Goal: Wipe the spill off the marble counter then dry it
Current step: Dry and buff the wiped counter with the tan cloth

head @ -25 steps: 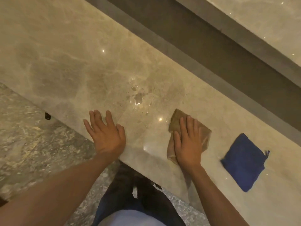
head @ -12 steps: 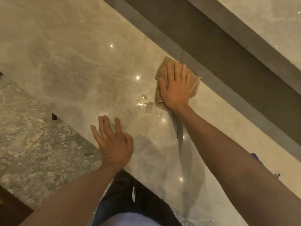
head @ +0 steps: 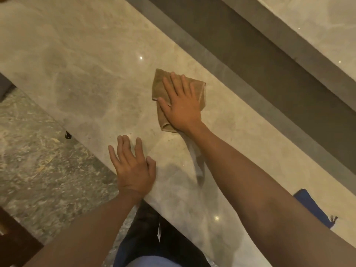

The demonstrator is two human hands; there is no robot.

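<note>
The beige marble counter (head: 82,60) runs diagonally across the view. My right hand (head: 182,105) lies flat, fingers spread, pressing a folded tan cloth (head: 160,83) onto the middle of the counter. My left hand (head: 133,166) rests palm down at the counter's near edge, fingers apart, holding nothing. No droplets show on the marble beside the cloth; what lies under the cloth is hidden. A faint damp sheen trails back along my right forearm. A blue cloth (head: 310,207) lies on the counter at the right, mostly hidden behind my right arm.
A dark recessed channel (head: 260,60) borders the counter's far side, with a second marble surface (head: 317,22) beyond it. Below the near edge is a speckled stone floor (head: 32,155). My legs stand against the counter's edge.
My right hand slid the tan cloth back toward me and to the left, over the spot where the droplets lay. The droplets no longer show. My left hand stayed in place.
</note>
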